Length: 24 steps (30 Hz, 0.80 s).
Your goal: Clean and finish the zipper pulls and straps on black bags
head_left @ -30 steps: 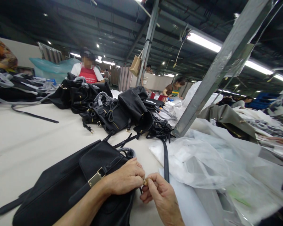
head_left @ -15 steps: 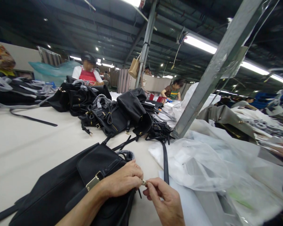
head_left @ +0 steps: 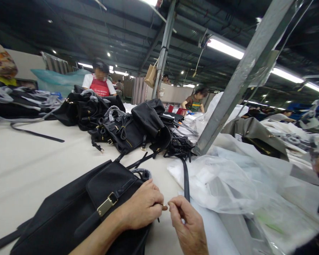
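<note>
Lower left, the bag [head_left: 55, 209] lies with its buckle [head_left: 105, 207] seemingly done up; work continues beyond it. Left hand [head_left: 142, 207], over the bag: fingers curled, grip unclear — right hand [head_left: 188, 221]: thumb and forefinger pinched close, contents untellable.

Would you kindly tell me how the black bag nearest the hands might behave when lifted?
The black bag would probably sag or fold somewhat, as its panels look soft and it lies low on the table. Its protruding strap would likely dangle, looking narrow and loose-ended. The metal clasp might weigh down its flap slightly.
</note>
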Tool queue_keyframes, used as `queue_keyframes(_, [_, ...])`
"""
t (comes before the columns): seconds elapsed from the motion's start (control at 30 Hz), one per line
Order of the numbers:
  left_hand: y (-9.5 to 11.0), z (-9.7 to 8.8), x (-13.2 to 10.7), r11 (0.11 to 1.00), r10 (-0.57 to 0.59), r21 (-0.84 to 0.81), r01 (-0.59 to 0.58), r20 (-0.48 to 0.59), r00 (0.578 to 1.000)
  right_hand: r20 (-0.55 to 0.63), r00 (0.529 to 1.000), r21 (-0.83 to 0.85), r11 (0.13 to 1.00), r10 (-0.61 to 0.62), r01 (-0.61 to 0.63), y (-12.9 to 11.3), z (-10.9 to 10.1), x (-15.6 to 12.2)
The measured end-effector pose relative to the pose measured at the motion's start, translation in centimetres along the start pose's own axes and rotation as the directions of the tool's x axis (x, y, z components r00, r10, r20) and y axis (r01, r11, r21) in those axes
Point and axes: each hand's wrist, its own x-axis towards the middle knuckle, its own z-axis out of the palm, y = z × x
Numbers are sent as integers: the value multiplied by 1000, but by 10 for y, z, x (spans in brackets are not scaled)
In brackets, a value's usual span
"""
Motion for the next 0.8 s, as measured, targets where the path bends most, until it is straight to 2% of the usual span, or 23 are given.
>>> queue_keyframes(0.13, [-3,1,0,1000,-4,-29,4,-28,1000,12,999,17,999,-37,37,1,-1,-1])
queue_keyframes(0.27, [-3,-1,0,997,-11,-76,7,-52,999,96,994,49,998,-50,46,3,-3,-2])
queue_keyframes(0.5, [-2,-5,1,993,-24,-117,21,-25,999,196,978,42,997,-68,61,2,-13,-1])
queue_keyframes(0.57, [-2,-6,1,992,-28,-120,25,-21,999,164,984,76,995,-72,61,0,-14,-1])
queue_keyframes(0.73, [-2,-4,0,995,-31,-95,29,-17,999,-49,998,213,976,-25,35,-2,-11,-2])
queue_keyframes(0.8, [-2,-3,-1,997,-27,-79,26,-16,999,-30,999,197,980,-23,28,-2,-8,-2])
